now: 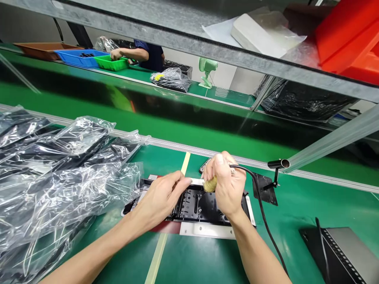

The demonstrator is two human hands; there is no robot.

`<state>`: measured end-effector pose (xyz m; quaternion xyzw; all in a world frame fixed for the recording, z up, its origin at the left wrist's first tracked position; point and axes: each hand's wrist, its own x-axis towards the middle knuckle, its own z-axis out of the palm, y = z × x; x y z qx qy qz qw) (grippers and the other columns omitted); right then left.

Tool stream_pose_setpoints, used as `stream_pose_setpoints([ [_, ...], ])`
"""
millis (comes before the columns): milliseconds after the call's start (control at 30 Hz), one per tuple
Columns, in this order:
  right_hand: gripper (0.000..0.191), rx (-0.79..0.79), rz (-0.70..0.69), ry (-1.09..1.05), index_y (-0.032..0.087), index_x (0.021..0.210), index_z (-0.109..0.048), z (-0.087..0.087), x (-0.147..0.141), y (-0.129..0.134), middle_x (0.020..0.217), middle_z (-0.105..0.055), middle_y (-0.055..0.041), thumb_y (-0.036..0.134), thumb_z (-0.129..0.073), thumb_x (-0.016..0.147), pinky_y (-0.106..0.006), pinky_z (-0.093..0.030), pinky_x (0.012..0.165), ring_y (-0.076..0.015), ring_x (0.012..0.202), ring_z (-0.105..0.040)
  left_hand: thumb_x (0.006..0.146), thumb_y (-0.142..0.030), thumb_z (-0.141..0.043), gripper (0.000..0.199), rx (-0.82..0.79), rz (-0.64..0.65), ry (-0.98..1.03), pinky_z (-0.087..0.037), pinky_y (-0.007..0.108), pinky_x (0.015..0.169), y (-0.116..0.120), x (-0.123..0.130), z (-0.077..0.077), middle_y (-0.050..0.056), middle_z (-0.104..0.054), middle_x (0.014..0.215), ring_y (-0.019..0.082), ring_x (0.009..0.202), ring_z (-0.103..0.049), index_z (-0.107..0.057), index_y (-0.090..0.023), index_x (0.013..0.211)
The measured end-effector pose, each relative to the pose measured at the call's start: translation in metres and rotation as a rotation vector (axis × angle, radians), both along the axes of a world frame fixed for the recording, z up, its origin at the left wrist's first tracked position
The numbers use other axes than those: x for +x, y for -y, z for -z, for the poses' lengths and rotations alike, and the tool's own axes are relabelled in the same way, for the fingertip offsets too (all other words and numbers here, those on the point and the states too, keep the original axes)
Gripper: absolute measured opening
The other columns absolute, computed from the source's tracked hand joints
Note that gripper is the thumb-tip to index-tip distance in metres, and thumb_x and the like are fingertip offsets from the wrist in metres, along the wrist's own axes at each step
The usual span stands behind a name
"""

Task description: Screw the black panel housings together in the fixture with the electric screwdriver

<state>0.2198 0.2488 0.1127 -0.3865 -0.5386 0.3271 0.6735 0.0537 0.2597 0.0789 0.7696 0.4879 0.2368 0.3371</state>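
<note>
Clear plastic bags (74, 197) were heaped at the left of the green table (204, 260). The left hand (162, 195) had thumb and fingertips close together at a white strip (196, 181); whether they pinched it, I could not tell. The black case (194, 205) lay under the 2 hands. The right hand (227, 185) gripped a yellow piece (210, 185), a black cord (261, 211) looping down rightward.

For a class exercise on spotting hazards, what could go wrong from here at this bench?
The black cable beside the right hand might snag on the black plate nearby. The left hand is close to the yellowish item held in the right, so a slip could bump it. The plastic-wrapped parts lie in a loose heap by the perforated black frame, so one might slide against it.
</note>
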Motion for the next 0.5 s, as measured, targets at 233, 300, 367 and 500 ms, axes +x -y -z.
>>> stream_pose_setpoints([
  [233,0.034,0.005,0.049,0.118,0.02,0.071,-0.057,-0.004,0.004,-0.001,0.09,-0.055,-0.0024,0.036,-0.053,0.101,-0.029,-0.045,0.074,-0.0138,0.081,-0.054,0.104,-0.061,-0.021,0.054,0.053,0.058,0.389,-0.043,0.034,0.084,-0.015,0.046,-0.035,0.004,-0.06,0.087,0.021,0.089,-0.055,-0.052,-0.022,0.084],
  [300,0.034,-0.013,0.058,0.131,0.02,0.072,-0.057,-0.003,0.005,-0.002,0.097,-0.056,-0.0036,0.036,-0.053,0.101,-0.03,-0.046,0.078,-0.0152,0.087,-0.055,0.102,-0.065,-0.02,0.058,-0.004,0.085,0.515,-0.045,0.034,0.085,-0.018,0.058,-0.036,0.005,-0.062,0.085,0.022,0.089,-0.057,-0.054,-0.022,0.084],
  [367,0.033,-0.012,0.093,0.177,0.021,0.072,-0.056,-0.001,0.007,-0.004,0.105,-0.056,-0.005,0.037,-0.052,0.101,-0.033,-0.047,0.083,-0.0174,0.096,-0.056,0.1,-0.069,-0.017,0.064,-0.099,0.119,0.648,-0.048,0.034,0.08,-0.02,0.066,-0.034,0.004,-0.062,0.08,0.021,0.084,-0.059,-0.056,-0.022,0.083],
  [500,0.033,0.032,0.148,0.281,0.021,0.07,-0.053,0.001,0.011,-0.007,0.122,-0.056,-0.0061,0.033,-0.05,0.1,-0.037,-0.045,0.09,-0.0226,0.111,-0.053,0.096,-0.077,-0.018,0.07,-0.209,0.138,0.779,-0.049,0.032,0.066,-0.022,0.078,-0.033,0.003,-0.06,0.072,0.02,0.074,-0.06,-0.059,-0.022,0.085],
])
